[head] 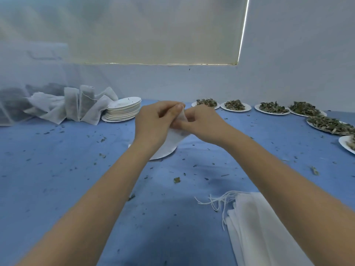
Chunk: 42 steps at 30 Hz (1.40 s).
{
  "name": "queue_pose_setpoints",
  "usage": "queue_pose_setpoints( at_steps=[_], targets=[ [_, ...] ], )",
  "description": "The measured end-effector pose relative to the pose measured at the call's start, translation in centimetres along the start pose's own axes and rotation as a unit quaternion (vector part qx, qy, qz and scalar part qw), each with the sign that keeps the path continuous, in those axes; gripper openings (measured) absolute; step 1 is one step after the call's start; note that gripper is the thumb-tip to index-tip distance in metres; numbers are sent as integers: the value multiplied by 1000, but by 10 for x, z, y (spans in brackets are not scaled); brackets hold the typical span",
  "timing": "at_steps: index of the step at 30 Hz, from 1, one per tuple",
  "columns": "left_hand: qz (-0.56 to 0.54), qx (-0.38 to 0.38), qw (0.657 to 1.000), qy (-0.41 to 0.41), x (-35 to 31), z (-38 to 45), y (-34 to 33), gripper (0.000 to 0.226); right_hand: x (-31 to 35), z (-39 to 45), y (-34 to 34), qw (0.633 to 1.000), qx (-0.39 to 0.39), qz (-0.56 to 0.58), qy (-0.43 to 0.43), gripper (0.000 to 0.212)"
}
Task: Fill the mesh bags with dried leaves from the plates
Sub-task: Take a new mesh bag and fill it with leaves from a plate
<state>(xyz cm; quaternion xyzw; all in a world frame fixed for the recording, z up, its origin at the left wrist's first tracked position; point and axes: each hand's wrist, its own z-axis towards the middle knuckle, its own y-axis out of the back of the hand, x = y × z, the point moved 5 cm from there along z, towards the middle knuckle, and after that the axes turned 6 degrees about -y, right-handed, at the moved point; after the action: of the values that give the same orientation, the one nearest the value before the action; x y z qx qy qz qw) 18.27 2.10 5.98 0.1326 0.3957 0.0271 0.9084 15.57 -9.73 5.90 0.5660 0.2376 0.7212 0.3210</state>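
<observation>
Fingers (179, 108) of your left hand (153, 123) and right hand (201, 121) pinch the mouth of a mesh bag (175, 137) above an emptied plate (163, 152), so judge this the closing step, then take a leaf plate (235, 109) from the far right row

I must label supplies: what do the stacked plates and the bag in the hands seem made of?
Stacked plates: probably matte white paper, thin with a dull surface. Bag, held by the left hand and the right hand: white, limp, slightly see-through fabric, likely fine mesh.
</observation>
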Motion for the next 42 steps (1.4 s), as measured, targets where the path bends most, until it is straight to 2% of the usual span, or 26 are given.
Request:
queue_pose_setpoints(
  at_steps=[3,5,9,12,14,16,18,20,22,25,27,28,29,31,33,38,40,42],
  targets=[
    [17,12,1000,12,7,2,7,16,3,5,-12,999,29,-32,3,31],
    [26,24,999,13,10,2,9,15,5,7,-17,999,48,-4,-7,34],
    [23,29,999,13,9,4,13,16,5,9,-24,988,77,120,-54,35],
    [16,41,999,21,9,5,13,17,5,7,-39,960,154,227,-57,23],
    [19,52,998,17,8,5,12,17,2,8,-43,941,187,275,-66,25],
    [69,62,996,-12,7,4,13,16,-1,8,-43,920,211,322,-74,28],
    [200,88,973,-79,6,2,12,21,-4,10,-41,886,224,396,-91,30],
    [302,151,931,-137,8,-2,7,31,-6,11,-40,837,254,473,-107,37],
    [321,218,908,-161,12,-8,3,49,-2,10,-40,793,308,515,-104,45],
    [342,276,881,-174,18,-16,2,80,1,13,-39,761,341,541,-109,51],
    [404,271,858,-166,25,-18,2,102,4,17,-42,746,353,554,-110,54],
    [423,241,856,-177,26,-18,3,99,8,19,-45,740,360,557,-108,55],
    [435,197,857,-194,26,-17,5,85,11,23,-48,737,365,558,-106,54],
    [461,95,854,-220,26,-13,17,58,17,32,-55,749,364,544,-105,53],
    [490,51,842,-220,32,-8,32,50,17,45,-62,790,336,500,-113,50],
    [507,25,850,-139,70,-2,65,42,1,79,-66,903,201,361,-115,26],
    [511,28,853,-105,90,-2,72,44,-12,90,-65,957,122,240,-111,18],
    [518,34,851,-80,108,-3,74,44,-26,98,-65,991,60,70,-101,19]
  ],
)
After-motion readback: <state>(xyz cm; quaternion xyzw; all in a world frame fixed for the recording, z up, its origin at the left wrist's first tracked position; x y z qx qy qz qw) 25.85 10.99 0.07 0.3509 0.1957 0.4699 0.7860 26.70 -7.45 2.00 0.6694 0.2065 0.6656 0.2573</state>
